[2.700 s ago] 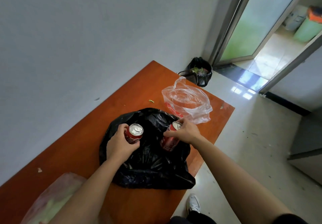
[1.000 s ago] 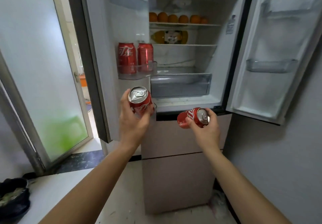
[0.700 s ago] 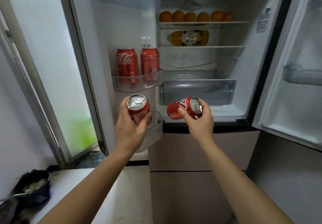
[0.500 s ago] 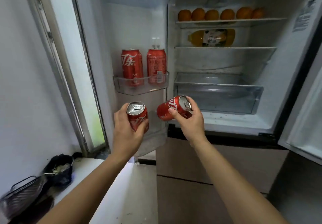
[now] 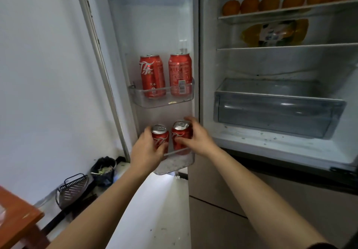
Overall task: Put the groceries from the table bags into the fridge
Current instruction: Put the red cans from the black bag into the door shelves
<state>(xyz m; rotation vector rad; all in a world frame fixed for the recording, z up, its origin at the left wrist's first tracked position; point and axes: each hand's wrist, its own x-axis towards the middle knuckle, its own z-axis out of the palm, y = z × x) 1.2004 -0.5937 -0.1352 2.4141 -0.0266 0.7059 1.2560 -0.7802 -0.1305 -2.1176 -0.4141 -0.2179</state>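
The fridge (image 5: 209, 65) stood open, its top and right side cut off by the frame. The left door (image 5: 155, 26) was swung wide, with its uppermost shelf only partly in view. The crisper drawer (image 5: 271, 113) was closed. On the door, the upper bin (image 5: 160, 101) held two stored cans (image 5: 152, 74), upright and side by side. Bare door wall separated it from the lower bin (image 5: 174, 163).

The left hand (image 5: 147, 152) gripped the left can (image 5: 159, 136), covering its lower half. The right hand (image 5: 199, 138) gripped the right can (image 5: 181, 132) from its right side, fingers curled behind it. Both cans stood upright in the lower bin, long axes vertical and pull-tab tops upward. They sat just beside each other; contact could not be determined. The bin's front rail crossed the right can low down. Frosted plastic hid both bases, so seating on the bin floor could not be confirmed. The right can stood close to the door's inner edge.
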